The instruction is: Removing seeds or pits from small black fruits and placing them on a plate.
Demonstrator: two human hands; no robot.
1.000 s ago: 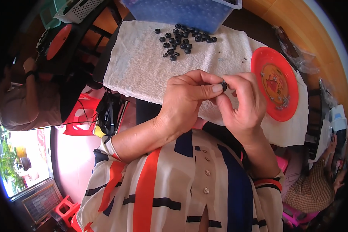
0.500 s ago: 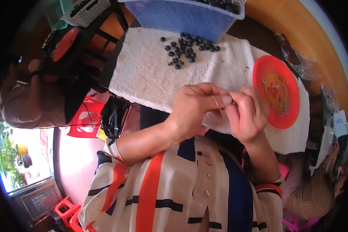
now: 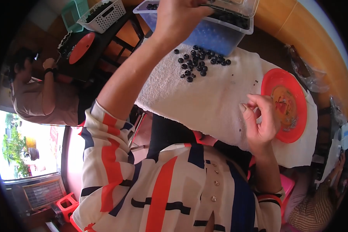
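Note:
My left hand point(image 3: 177, 22) is over the blue-tinted plastic bin point(image 3: 214, 36) at the far edge. Its thumb stretches to the right, apart from the fingers, which are partly cut off by the upper edge of the picture. Short of the bin, a cluster of small, round, dark berry-like pieces point(image 3: 197, 62) lies on the white towel point(image 3: 189, 100). At the right, my right hand point(image 3: 264, 120) hovers beside the red plate point(image 3: 267, 83) with its fingers curled and thumb near the index finger. Whatever it may hold is too small to make out.
Dark pieces also fill the bin, with a clear lid point(image 3: 236, 7) at its top. At left, another person point(image 3: 46, 92) sits by a dark table with a red plate point(image 3: 82, 48) and a white basket point(image 3: 103, 19). A plastic bag point(image 3: 307, 73) lies at the far right.
My hands were together over the towel, fingertips meeting around a small dark piece. My left hand has swung up and away to the bin; my right hand has shifted slightly right and down.

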